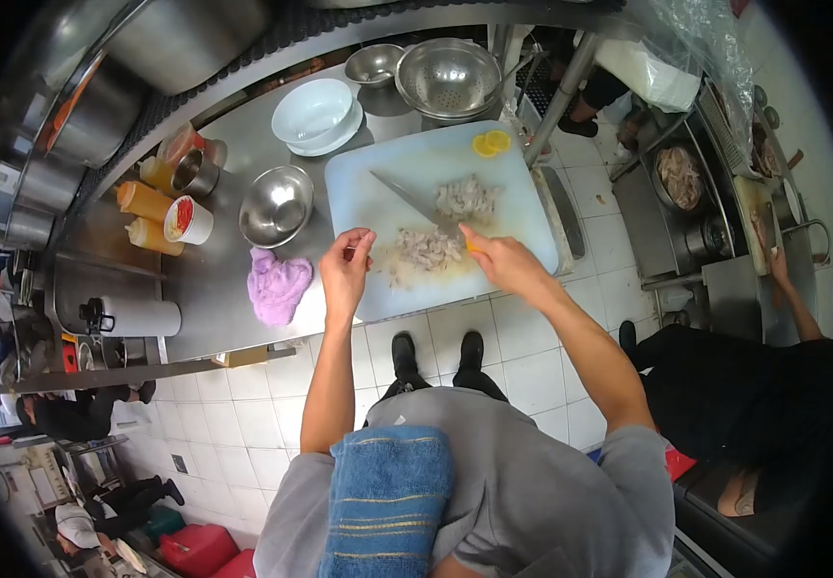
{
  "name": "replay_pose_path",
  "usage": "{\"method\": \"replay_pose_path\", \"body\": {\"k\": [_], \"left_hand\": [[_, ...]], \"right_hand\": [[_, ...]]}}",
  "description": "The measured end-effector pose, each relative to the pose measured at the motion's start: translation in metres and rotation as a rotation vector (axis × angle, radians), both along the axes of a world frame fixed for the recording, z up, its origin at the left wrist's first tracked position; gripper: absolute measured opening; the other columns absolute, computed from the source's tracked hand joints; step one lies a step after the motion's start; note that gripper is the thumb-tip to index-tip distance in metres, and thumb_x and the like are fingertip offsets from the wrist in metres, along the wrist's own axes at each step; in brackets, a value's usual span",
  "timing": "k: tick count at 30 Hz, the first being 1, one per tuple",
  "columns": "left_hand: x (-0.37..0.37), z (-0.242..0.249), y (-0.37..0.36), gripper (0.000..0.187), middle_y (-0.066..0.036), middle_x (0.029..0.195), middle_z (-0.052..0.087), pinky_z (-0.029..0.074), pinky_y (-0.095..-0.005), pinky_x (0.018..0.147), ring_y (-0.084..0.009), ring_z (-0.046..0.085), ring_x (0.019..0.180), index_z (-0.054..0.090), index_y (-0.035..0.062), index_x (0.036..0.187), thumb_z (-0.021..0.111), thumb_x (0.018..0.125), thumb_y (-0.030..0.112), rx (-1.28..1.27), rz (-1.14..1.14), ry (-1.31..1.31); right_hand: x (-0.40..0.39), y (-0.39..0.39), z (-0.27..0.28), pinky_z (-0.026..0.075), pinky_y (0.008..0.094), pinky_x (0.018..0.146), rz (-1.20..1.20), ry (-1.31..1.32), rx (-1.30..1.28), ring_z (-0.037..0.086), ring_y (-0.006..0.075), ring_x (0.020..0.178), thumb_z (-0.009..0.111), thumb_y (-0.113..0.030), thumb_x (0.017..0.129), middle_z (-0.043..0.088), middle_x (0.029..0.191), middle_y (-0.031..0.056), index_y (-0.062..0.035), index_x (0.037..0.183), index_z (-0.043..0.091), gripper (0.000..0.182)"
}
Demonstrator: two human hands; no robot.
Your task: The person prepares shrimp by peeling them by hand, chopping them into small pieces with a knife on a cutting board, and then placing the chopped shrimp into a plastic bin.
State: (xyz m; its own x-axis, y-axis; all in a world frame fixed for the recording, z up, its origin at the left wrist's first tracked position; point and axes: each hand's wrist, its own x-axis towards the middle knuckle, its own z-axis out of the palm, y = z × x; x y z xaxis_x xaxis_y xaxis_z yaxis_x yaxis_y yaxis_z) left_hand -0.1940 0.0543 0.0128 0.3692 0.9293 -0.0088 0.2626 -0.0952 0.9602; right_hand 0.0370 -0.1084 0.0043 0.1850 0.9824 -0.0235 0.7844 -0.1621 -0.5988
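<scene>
A pale cutting board (359,193) lies on the steel counter, bearing two heaps of chopped greyish meat (428,250) and, at its far right corner, yellow lemon pieces (491,144). My right hand (503,262) is closed on the yellow-orange handle of a knife (407,197); the blade points to the upper left, between the heaps. At the board's left edge my left hand (347,265) is raised, fingers curled with the tips together. Whatever is between those fingertips, if anything, is too small to tell.
Left of the board are a steel bowl (277,206), a purple cloth (279,286), a tub with red food (188,220) and sauce bottles (142,200). White bowls (312,116) and a colander (447,79) stand behind. Another person's hand (779,265) is at the far right.
</scene>
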Motion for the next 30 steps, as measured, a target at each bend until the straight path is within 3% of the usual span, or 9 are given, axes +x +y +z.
{"method": "replay_pose_path", "body": {"k": [5,8,13,17,20,23,26,30], "left_hand": [[-0.008,-0.011,0.000,0.019,-0.005,0.082,0.069,0.048,-0.0234,0.060,-0.0086,0.059,0.065,0.070,-0.0022,0.101,0.074,0.090,0.012,-0.040,0.041,-0.070],[-0.016,-0.023,0.002,0.018,-0.005,0.082,0.069,0.050,-0.0240,0.066,-0.0100,0.061,0.070,0.070,-0.0027,0.101,0.075,0.089,0.009,-0.003,0.025,-0.104],[-0.026,-0.020,-0.002,0.017,-0.005,0.083,0.070,0.050,-0.0238,0.071,-0.0108,0.062,0.074,0.070,-0.0036,0.101,0.073,0.090,0.009,0.010,0.025,-0.055],[-0.029,-0.020,0.000,0.018,-0.006,0.085,0.070,0.052,-0.0245,0.072,-0.0106,0.063,0.075,0.069,-0.0039,0.102,0.073,0.091,0.010,-0.017,0.019,-0.057],[-0.029,-0.025,-0.002,0.020,-0.006,0.086,0.070,0.052,-0.0251,0.072,-0.0107,0.063,0.075,0.069,-0.0037,0.104,0.073,0.091,0.011,-0.043,0.046,-0.105],[-0.031,-0.029,-0.001,0.021,-0.006,0.087,0.070,0.052,-0.0250,0.072,-0.0111,0.063,0.076,0.069,-0.0039,0.105,0.072,0.092,0.012,-0.030,0.019,-0.135],[-0.034,-0.024,-0.001,0.021,-0.005,0.088,0.070,0.052,-0.0248,0.071,-0.0115,0.064,0.076,0.069,-0.0038,0.105,0.072,0.092,0.012,-0.030,0.012,-0.097],[-0.041,-0.029,-0.002,0.021,-0.006,0.090,0.071,0.053,-0.0254,0.072,-0.0119,0.065,0.077,0.069,-0.0036,0.106,0.072,0.092,0.012,-0.057,0.023,-0.118]], "right_hand": [[-0.016,-0.009,0.051,0.052,0.0515,0.069,-0.053,-0.018,0.209,0.065,0.0427,0.078,0.055,-0.013,0.096,0.067,0.086,0.0213,-0.0168,0.149,0.044,0.054],[-0.028,-0.015,-0.002,0.052,0.0502,0.068,-0.048,-0.170,-0.140,0.066,0.0426,0.078,0.057,-0.014,0.096,0.067,0.086,0.0220,-0.0170,0.149,0.043,0.055],[-0.013,-0.005,-0.007,0.054,0.0485,0.067,0.001,-0.072,-0.026,0.067,0.0420,0.077,0.059,-0.013,0.095,0.066,0.085,0.0227,-0.0160,0.151,0.041,0.059],[-0.024,-0.006,0.049,0.054,0.0502,0.069,-0.066,-0.036,0.146,0.068,0.0423,0.080,0.058,-0.012,0.094,0.067,0.089,0.0246,-0.0143,0.151,0.040,0.060],[-0.052,-0.009,0.023,0.052,0.0494,0.069,-0.187,0.037,0.220,0.065,0.0429,0.079,0.059,-0.010,0.095,0.067,0.084,0.0228,-0.0135,0.149,0.043,0.056],[-0.066,-0.002,-0.008,0.051,0.0498,0.070,-0.177,-0.140,-0.172,0.065,0.0447,0.081,0.059,-0.012,0.096,0.067,0.085,0.0240,-0.0142,0.150,0.041,0.057],[-0.047,0.005,0.000,0.051,0.0501,0.072,-0.135,0.024,-0.113,0.065,0.0452,0.081,0.058,-0.012,0.097,0.066,0.085,0.0249,-0.0119,0.151,0.039,0.058],[-0.052,-0.003,0.026,0.053,0.0508,0.074,-0.188,0.045,0.152,0.065,0.0455,0.077,0.055,-0.011,0.098,0.065,0.090,0.0257,-0.0098,0.152,0.035,0.058]]}}
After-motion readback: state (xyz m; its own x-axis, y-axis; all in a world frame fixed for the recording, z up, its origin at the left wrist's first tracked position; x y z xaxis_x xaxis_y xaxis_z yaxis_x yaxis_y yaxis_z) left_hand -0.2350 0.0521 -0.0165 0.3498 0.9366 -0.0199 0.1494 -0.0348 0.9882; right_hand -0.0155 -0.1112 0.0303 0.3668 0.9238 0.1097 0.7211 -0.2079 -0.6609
